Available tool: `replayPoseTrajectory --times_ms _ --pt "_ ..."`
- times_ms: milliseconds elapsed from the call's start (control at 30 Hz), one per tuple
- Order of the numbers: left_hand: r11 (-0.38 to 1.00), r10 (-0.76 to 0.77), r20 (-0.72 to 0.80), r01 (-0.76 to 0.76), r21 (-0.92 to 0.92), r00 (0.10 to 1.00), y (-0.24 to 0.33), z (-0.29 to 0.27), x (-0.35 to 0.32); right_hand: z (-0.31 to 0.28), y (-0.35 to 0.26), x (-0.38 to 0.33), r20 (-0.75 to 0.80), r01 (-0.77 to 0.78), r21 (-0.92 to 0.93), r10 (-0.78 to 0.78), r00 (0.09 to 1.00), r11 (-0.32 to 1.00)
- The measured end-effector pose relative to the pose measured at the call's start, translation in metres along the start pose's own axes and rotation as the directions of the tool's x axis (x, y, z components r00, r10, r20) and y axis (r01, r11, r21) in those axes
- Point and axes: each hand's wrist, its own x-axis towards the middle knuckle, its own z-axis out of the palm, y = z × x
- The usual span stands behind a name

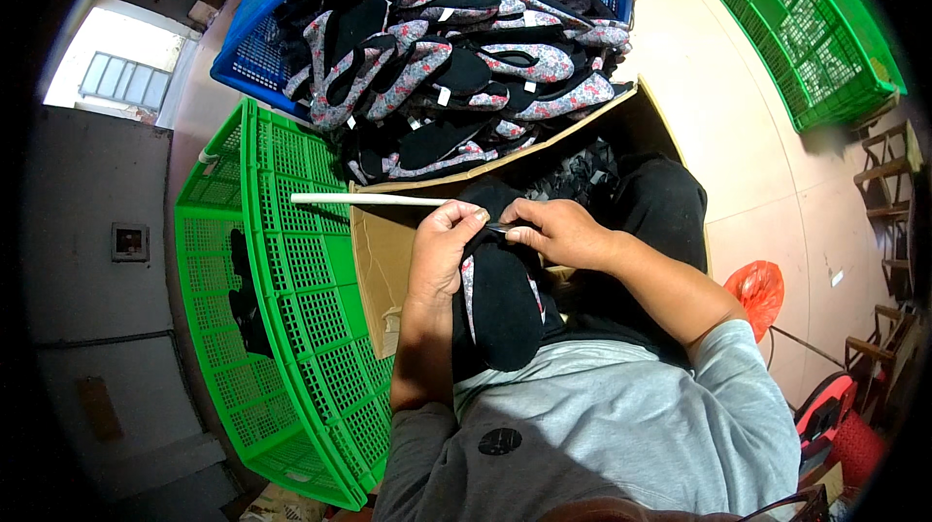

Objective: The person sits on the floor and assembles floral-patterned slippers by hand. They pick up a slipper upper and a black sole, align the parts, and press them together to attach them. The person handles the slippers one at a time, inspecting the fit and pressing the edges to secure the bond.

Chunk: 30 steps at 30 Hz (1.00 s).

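Observation:
A black slipper (pixel 507 313) with a pale floral lining hangs in front of my body, its rounded black end toward me. My left hand (pixel 437 255) is closed, thumb and fingers pinching the slipper's upper end. A long white rod (pixel 369 199) sticks out leftward from the fingers of that hand; its other end is hidden there. Right beside it, my right hand (pixel 558 231) pinches a small dark piece at the same spot. Whether that piece belongs to the slipper or is a separate tool, I cannot tell.
Ahead, a blue crate (pixel 254 41) is heaped with floral-lined black slippers (pixel 456 70). An open cardboard box (pixel 383 260) stands before my legs, dark pieces inside. Green crates (pixel 306 303) line the left; another green crate (pixel 786 32) is far right. A red plastic bag (pixel 755 297) lies right.

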Motion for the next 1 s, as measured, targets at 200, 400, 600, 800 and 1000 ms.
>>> replayPoseTrajectory --times_ms 200,400,600,800,1000 --pt "1.0 0.003 -0.017 -0.003 -0.005 1.0 0.0 0.001 0.0 -0.001 -0.002 0.001 0.01 -0.01 0.0 0.01 1.0 1.0" --pt "1.0 0.004 -0.016 -0.004 -0.002 1.0 -0.001 0.001 0.001 -0.002 -0.005 0.001 0.01 -0.017 0.004 0.017 1.0 1.0" --pt "1.0 0.009 -0.006 -0.009 0.002 1.0 -0.004 0.0 0.001 0.0 -0.003 0.0 0.002 -0.012 0.008 0.012 1.0 1.0" --pt "0.952 0.196 -0.14 -0.154 0.266 0.971 0.001 0.003 0.0 0.008 -0.001 -0.002 -0.003 -0.037 0.164 0.039 0.999 0.986" --pt "0.411 0.631 0.13 -0.471 0.78 0.765 0.058 0.042 0.013 0.019 0.001 -0.01 -0.018 -0.011 0.225 0.016 1.0 0.974"
